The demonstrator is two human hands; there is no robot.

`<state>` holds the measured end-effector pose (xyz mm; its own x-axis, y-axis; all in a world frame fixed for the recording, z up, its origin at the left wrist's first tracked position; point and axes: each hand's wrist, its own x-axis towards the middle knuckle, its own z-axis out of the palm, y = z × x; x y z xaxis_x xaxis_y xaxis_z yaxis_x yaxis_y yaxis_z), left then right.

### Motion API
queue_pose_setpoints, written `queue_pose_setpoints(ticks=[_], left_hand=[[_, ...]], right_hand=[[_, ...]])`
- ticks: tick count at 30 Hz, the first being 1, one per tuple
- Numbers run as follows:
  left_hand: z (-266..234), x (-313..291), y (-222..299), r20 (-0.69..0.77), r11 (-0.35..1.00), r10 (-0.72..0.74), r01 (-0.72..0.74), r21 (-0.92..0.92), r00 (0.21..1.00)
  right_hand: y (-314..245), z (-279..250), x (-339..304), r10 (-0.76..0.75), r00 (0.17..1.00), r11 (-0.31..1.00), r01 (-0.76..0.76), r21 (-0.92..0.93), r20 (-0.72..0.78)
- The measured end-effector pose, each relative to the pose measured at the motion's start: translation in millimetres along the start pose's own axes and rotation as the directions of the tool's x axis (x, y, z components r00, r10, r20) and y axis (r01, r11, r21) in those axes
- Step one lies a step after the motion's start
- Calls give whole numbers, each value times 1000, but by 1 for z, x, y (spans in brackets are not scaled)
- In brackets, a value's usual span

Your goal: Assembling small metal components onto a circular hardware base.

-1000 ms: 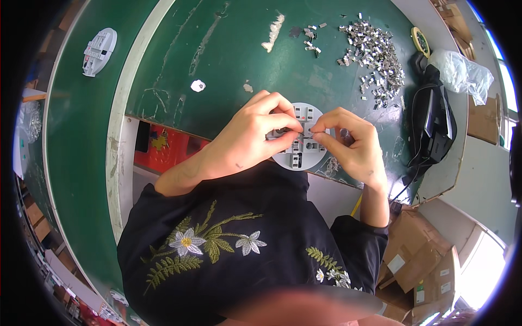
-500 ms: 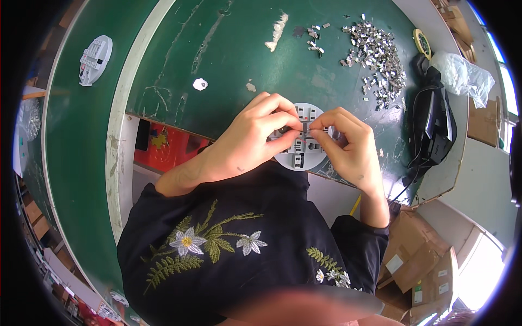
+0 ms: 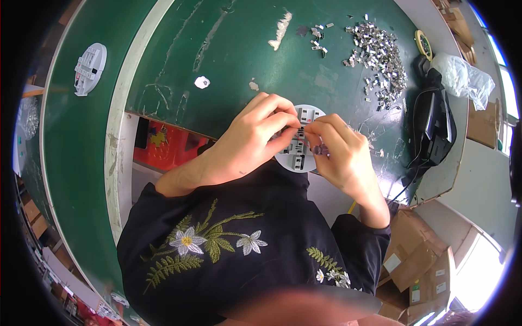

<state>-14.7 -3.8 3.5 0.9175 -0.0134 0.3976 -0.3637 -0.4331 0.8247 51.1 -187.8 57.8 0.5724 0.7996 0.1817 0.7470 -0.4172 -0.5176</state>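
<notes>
A round light-grey plastic base (image 3: 296, 163) with slots and small dark fittings lies at the green table's near edge, partly hidden by my hands. My left hand (image 3: 261, 127) is over its left side, thumb and fingers pinched together above its middle. Opposite it, my right hand (image 3: 342, 155) has its thumb and forefinger closed close to the left fingertips. A small purplish-grey piece (image 3: 321, 149) shows at the curled fingers of the right hand. What either pinch holds is too small or hidden to tell.
A pile of small shiny metal clips (image 3: 380, 60) lies at the far right. Beside it are a tape roll (image 3: 423, 43), a clear plastic bag (image 3: 462, 76) and a black bag-like object (image 3: 432, 122). Another grey round base (image 3: 89, 69) lies on the green strip at left.
My right hand has turned and drawn slightly nearer, its fingers more curled. The left hand stays nearly still. The grey base on the left strip has shifted toward me.
</notes>
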Motion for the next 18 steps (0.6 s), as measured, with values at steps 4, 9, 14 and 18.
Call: queue_pose_setpoints(ticks=[4,9,14,18], left_hand=[[1,-2,0,-13,1000,3,-3,-6,1000],[1,0,1,-20,1000,-1,0,-19,1000],[1,-4,-3,5,1000,3,-3,-14,1000],[-10,-6,-4,175,989,-48,71,-131,983]], right_hand=[[-3,1,0,-27,1000,999,27,-39,-8],[-6,4,0,-5,1000,998,5,-58,-2],[-6,3,3,101,990,994,-105,38,93],[-2,-10,9,278,954,926,-298,233,115]])
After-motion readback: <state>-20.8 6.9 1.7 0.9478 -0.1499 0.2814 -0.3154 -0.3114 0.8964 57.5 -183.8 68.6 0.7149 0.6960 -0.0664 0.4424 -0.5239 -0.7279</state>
